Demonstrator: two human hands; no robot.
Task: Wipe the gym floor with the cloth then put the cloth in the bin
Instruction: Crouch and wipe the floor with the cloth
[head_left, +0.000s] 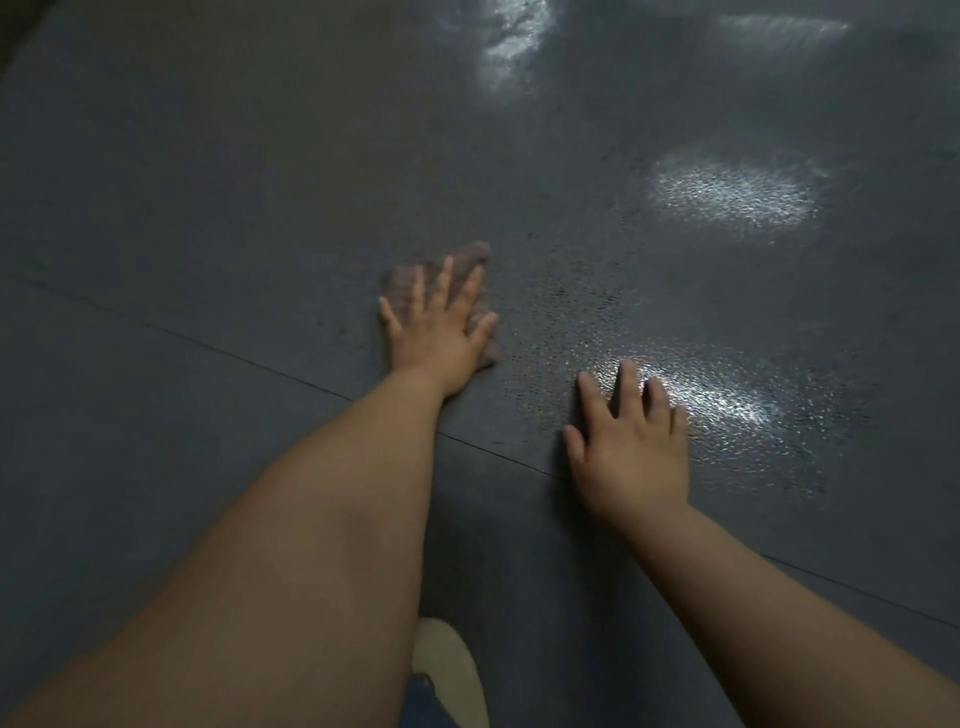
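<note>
A small pinkish-brown cloth (470, 255) lies flat on the dark grey gym floor (208, 208) near the middle of the view. My left hand (439, 332) presses down on it with fingers spread and straight, covering most of it; the cloth and fingers are blurred. My right hand (631, 441) rests palm down on the bare floor to the right and nearer to me, fingers straight, holding nothing. No bin is in view.
The floor is textured rubber with a thin seam (208, 343) running diagonally from the left to under my right arm. Bright light reflections (732, 192) shine on it at the right and top. A pale shoe (447, 670) shows at the bottom centre.
</note>
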